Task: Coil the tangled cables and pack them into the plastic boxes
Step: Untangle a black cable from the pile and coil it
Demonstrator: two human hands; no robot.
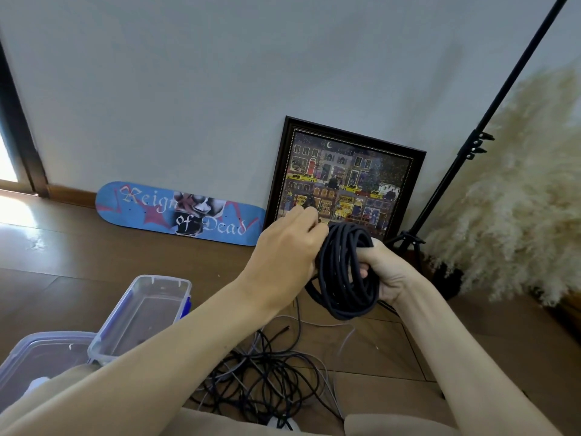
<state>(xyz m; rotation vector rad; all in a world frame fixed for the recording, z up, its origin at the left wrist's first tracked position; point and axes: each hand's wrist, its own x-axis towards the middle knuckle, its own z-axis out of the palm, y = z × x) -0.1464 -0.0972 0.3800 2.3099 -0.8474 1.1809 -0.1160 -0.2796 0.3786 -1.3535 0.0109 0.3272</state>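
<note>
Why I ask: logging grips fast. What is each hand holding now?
Left hand: holding the top of the black cable coil.
Right hand: gripping that coil.

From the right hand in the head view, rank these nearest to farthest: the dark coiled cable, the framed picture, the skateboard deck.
1. dark coiled cable: gripped in the right hand.
2. framed picture: just behind the hand, leaning on the wall.
3. skateboard deck: far to the left, along the wall.

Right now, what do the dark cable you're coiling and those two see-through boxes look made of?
The cable seems jacketed in matte dark rubber or soft plastic: no shine, and it bends into tight loops. The far box and near box look like clear, glossy hard plastic; the floor shows through their walls.
</note>
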